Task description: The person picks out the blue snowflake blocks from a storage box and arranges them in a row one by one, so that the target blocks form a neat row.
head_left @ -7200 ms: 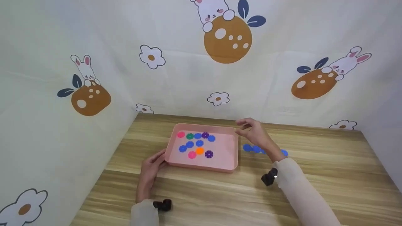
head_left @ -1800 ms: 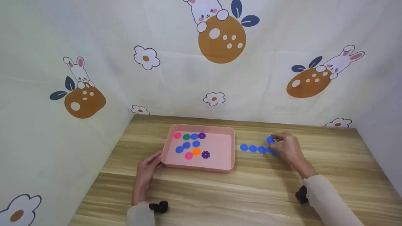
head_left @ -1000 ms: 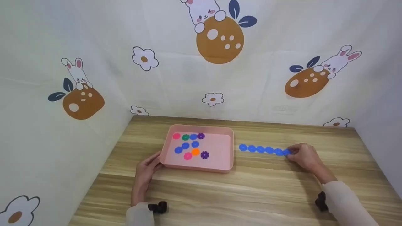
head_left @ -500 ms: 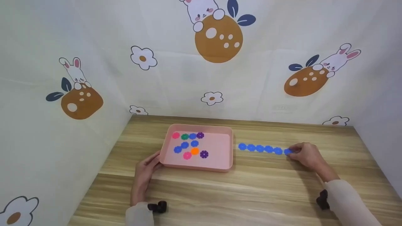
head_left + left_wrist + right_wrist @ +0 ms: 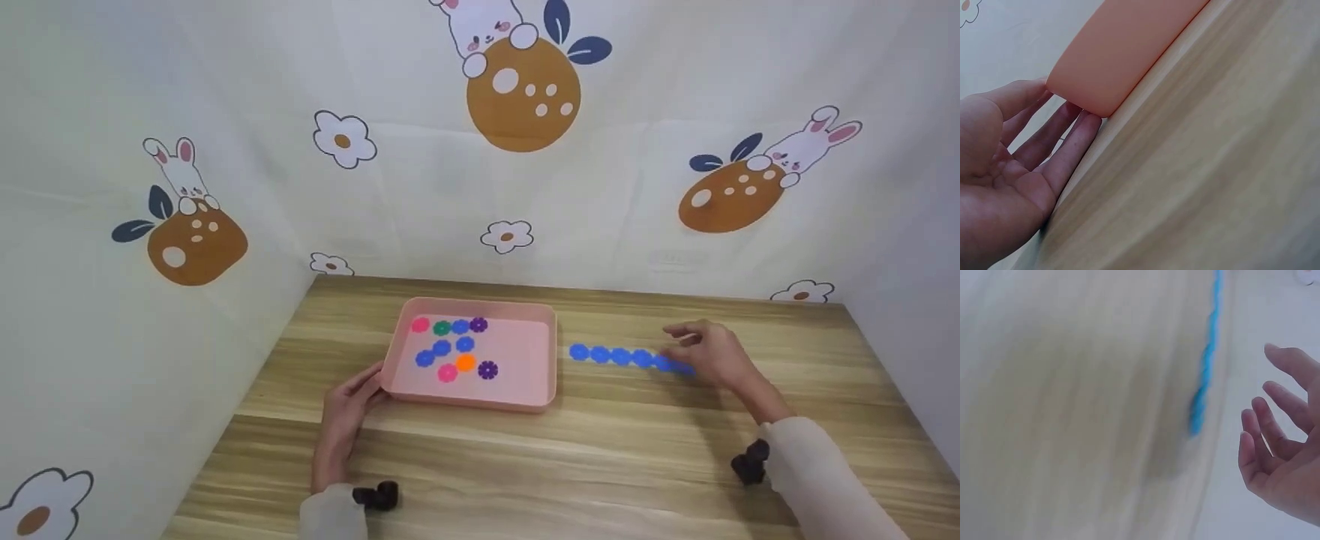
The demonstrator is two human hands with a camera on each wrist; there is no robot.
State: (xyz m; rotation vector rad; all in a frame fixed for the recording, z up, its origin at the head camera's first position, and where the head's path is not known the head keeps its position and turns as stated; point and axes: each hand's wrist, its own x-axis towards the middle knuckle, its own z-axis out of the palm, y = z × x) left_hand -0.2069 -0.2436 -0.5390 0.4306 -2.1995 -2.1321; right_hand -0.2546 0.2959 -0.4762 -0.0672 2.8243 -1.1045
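Observation:
A pink tray (image 5: pixel 549 367) stands on the table, with several flower-shaped plastic discs in it, among them an orange disc (image 5: pixel 466 362) and a green disc (image 5: pixel 442 328). My left hand (image 5: pixel 345 409) touches the tray's near left corner; in the left wrist view its fingers (image 5: pixel 1075 138) reach the side wall, fairly straight. To the right of the tray lies a row of blue flower discs (image 5: pixel 620 356), end to end. Over the right end of this row hovers my right hand (image 5: pixel 716 356), fingers parted, holding nothing. It hides part of the last discs in the head view.
The wood-grain table (image 5: pixel 480 465) is bounded at the back and sides by pale cloth (image 5: pixel 420 195) printed with rabbits, oranges and flowers. A small black camera sits on each wrist, at the sleeve (image 5: pixel 817 457).
A blue disc was taken from the tray by my right hand and set at the row's right end. The hand has since let go and lifted leftward. My left hand stays at the tray.

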